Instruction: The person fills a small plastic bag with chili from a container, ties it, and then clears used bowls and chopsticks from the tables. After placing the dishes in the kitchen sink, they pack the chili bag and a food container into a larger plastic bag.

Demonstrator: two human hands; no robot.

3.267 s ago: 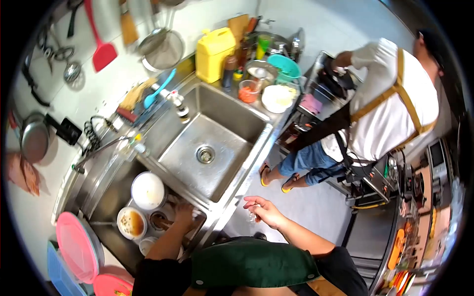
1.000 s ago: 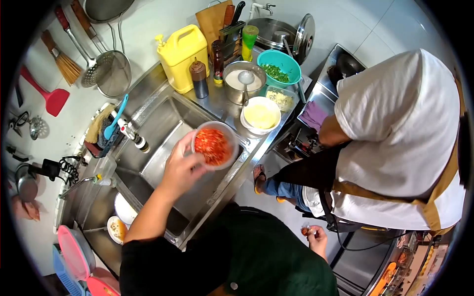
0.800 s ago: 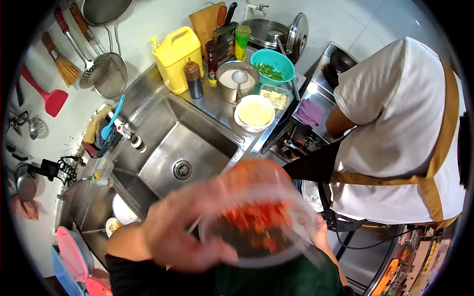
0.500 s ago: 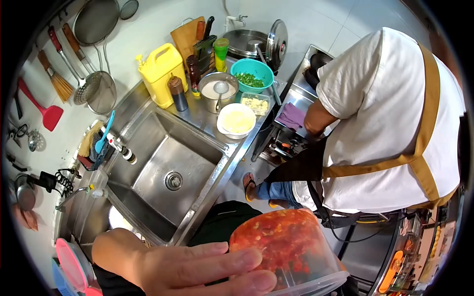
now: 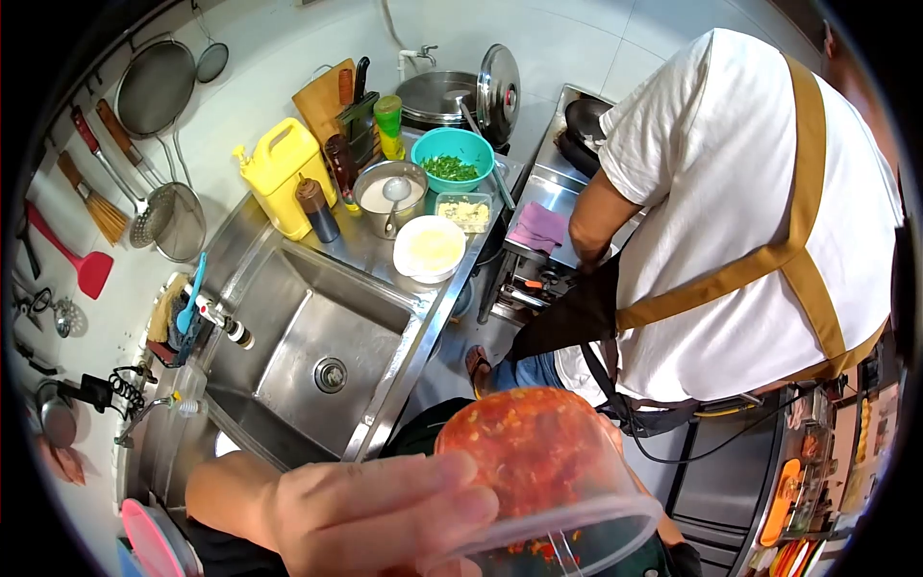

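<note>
A clear plastic tub [image 5: 615, 510] is tilted at the bottom centre, its open rim facing me. Red chopped chili [image 5: 538, 438] with pale seeds clings to its base and walls. Curled round the tub's left side is my left hand [image 5: 365, 505], fingers pressed on the plastic and thumb near the rim. My right hand [image 5: 612, 433] is mostly hidden behind the tub's right side, gripping it; only a bit of skin and the forearm show. A thin metal utensil [image 5: 565, 556] shows inside the tub, only partly visible.
A steel sink [image 5: 317, 322] lies ahead on the left. Beyond it stand a white bowl [image 5: 429, 248], a pot with a ladle [image 5: 392, 192], a teal bowl of chopped greens [image 5: 452, 159] and a yellow jug [image 5: 286, 178]. A co-worker [image 5: 731, 221] stands close on the right at the stove.
The tub has tipped so that more of its open rim and inside shows. My left fingers have bent more round its side. The view has shifted slightly to the right.
</note>
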